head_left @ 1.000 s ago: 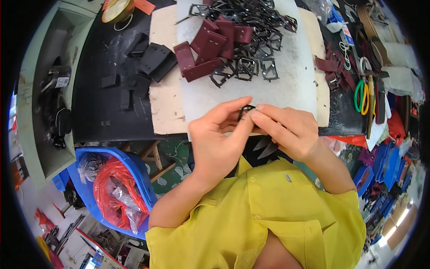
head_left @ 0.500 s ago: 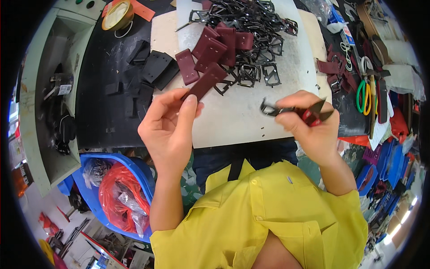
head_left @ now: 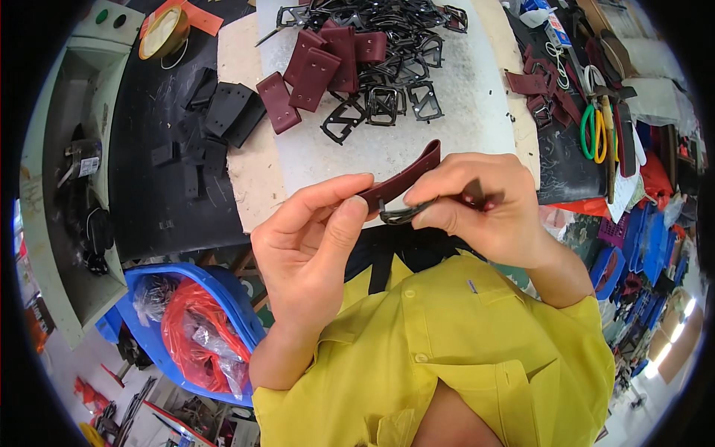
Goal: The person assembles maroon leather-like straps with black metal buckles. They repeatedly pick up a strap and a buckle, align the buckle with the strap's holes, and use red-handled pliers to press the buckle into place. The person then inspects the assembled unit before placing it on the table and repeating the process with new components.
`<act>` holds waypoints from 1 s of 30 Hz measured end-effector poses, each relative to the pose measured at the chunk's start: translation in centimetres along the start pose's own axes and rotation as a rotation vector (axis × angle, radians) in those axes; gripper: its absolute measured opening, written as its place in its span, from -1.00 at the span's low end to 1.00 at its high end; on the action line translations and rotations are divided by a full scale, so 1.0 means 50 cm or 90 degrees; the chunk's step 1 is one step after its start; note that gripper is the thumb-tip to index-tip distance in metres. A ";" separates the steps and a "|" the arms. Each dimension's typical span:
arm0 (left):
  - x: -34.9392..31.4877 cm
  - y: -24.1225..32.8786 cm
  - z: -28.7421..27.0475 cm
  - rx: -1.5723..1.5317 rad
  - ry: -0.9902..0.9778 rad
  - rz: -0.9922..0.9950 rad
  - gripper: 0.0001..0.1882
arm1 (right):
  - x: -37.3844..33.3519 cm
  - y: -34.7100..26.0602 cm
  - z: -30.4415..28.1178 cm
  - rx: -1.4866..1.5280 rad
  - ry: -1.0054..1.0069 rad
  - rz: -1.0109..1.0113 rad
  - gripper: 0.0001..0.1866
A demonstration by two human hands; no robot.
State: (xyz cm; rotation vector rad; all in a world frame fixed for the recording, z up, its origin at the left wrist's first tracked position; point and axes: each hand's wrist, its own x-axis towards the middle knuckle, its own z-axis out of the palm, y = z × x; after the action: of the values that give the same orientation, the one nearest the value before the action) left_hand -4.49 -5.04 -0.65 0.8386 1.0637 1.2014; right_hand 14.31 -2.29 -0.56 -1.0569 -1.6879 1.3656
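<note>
My left hand [head_left: 305,238] pinches one end of a maroon folded leather strap [head_left: 410,173] between thumb and fingers. The strap's looped end points up and to the right. In my right hand [head_left: 488,205] is a black metal buckle [head_left: 402,216], held against the strap's lower edge between thumb and forefinger. A dark pointed thing with red parts [head_left: 477,195] also sits in that hand, mostly hidden by the fingers; its kind cannot be made out. Beyond my hands, more maroon leather straps [head_left: 316,80] lie beside a heap of black buckles [head_left: 383,106].
A white sheet [head_left: 298,164] covers the work board. Black leather pieces [head_left: 232,112] lie at its left, under a yellowish bowl [head_left: 165,33]. At right are maroon pieces with buckles [head_left: 540,86] and scissors with green and yellow handles [head_left: 594,134]. A blue tub [head_left: 141,328] stands lower left.
Both hands have come together in front of my body. The strap has moved right and down, away from the pile, and the buckle has moved left to meet it.
</note>
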 end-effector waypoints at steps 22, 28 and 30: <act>0.009 -0.028 0.012 0.099 -0.090 0.036 -0.66 | -0.016 -0.011 0.003 -0.133 0.053 -0.098 -0.80; 0.004 -0.028 0.020 -0.047 -0.040 -0.093 -0.82 | -0.033 0.002 0.006 -0.206 0.116 -0.066 -0.76; -0.002 -0.033 0.022 -0.056 -0.024 -0.115 -0.81 | -0.036 0.007 0.014 -0.201 0.134 -0.067 -0.76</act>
State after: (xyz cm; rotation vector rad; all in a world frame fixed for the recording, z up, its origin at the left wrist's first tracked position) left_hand -2.93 -5.41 -1.84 0.6798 1.0261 1.0678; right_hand 14.49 -4.16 -1.07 -1.2202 -1.8075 0.9050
